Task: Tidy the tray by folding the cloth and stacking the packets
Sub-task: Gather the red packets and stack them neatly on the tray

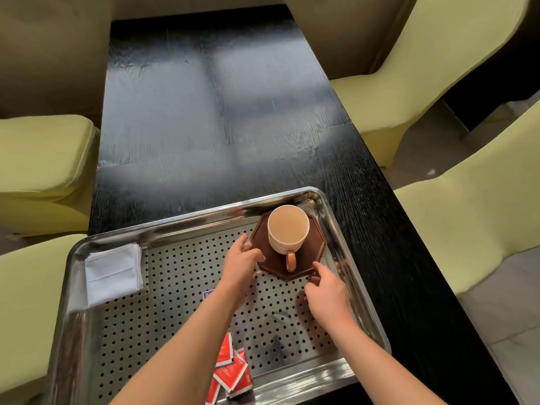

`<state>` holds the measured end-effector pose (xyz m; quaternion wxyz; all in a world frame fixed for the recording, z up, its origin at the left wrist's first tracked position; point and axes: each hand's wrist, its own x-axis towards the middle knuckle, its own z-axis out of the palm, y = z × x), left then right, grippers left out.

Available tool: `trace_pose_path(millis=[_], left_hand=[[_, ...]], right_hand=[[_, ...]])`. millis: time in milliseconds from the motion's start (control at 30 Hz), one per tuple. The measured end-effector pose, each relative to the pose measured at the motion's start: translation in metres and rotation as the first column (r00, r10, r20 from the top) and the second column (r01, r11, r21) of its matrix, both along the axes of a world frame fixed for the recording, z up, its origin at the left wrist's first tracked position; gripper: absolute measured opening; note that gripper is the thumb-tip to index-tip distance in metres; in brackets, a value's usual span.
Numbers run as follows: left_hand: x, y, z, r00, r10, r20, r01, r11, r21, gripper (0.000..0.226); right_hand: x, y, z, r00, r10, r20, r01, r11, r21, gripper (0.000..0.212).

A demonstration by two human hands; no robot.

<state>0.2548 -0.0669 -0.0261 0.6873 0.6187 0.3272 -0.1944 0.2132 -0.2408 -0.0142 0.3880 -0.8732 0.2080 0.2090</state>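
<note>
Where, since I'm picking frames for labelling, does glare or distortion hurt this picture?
Head view: a pale reflection washes out the far table; glare streaks the tray rim; the wide lens bows the tray's edges; cup, cloth and packets read clearly; the left hand and right hand gripping the saucer look slightly soft.

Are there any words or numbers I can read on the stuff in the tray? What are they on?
Red packets: white print, too blurred to read.
Blue packet, mostly hidden under the left forearm: print unreadable.
Cloth, cup, saucer, tray: no writing seen.
</note>
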Motion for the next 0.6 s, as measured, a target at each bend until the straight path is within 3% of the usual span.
trace_pose_path(millis=[133,600], left_hand=[[-0.009,-0.004,-0.001,0.998,0.058,-0.032,-0.058,0.998,-0.009,0.079],[-0.018,-0.012,0.005,1.0,0.021,0.01,-0.021,0.999,-0.045,0.077]], right_hand=[[0.003,-0.004,0.001,1.0,-0.021,0.022,0.021,1.0,-0.019,0.059],[0.012,-0.006,0.0,1.0,-0.024,0.019,0.024,1.0,-0.003,0.06]])
